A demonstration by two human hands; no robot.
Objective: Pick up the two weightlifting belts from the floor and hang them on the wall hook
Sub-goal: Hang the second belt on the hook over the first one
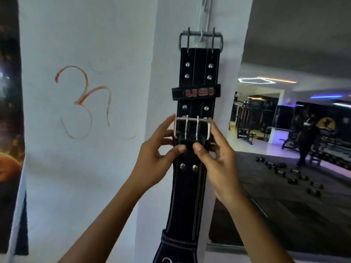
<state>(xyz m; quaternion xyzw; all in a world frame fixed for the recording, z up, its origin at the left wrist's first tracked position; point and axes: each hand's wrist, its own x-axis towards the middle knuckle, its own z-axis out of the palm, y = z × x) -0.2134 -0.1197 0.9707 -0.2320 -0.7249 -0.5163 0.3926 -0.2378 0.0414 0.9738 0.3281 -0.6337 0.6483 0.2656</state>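
A black weightlifting belt (198, 73) with a red USI loop hangs flat against the white pillar, its steel buckle over the metal wall hook (202, 36). In front of it I hold a second black belt (188, 196) upright, its silver two-prong buckle (192, 129) level with the lower part of the hanging belt. My left hand (157, 154) grips this belt's left edge just under the buckle, thumb on the front. My right hand (214, 158) grips the right edge the same way. The second belt's lower end runs out of the bottom of the view.
The white pillar (167, 54) carries a red painted symbol (83, 101) on the wall to its left. A dark poster (9, 130) hangs at the far left. To the right, several dumbbells (296, 175) lie on the dark gym floor, and a person (307, 137) stands by the racks.
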